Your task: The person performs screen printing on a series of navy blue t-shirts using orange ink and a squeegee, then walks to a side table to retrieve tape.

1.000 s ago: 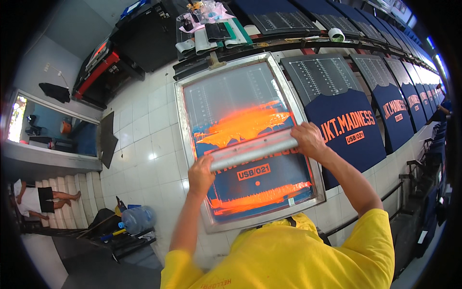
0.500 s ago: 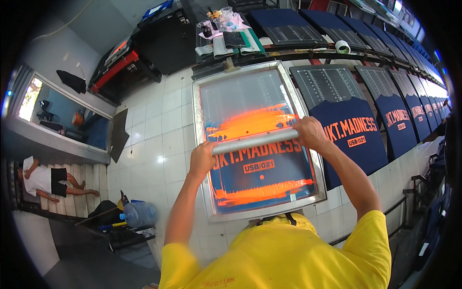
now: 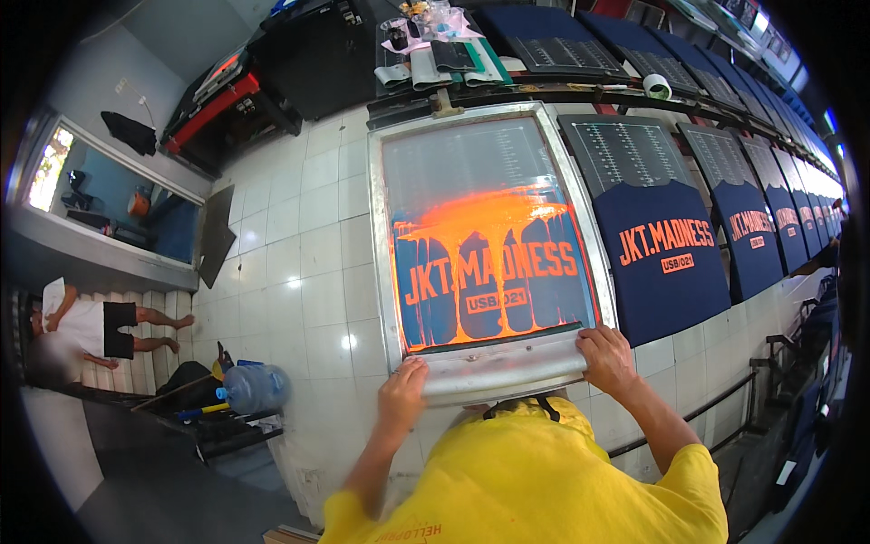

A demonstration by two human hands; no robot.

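The left hand and right hand clasp the ends of the squeegee at the near edge of the frame. Streaky orange ink inside looks not yet evened out; the shirt beyond the right edge is already printed.

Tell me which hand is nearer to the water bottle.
Left. The left hand is to the right of the water bottle, holding the left end of the squeegee; the right hand is farther right, holding the other end.
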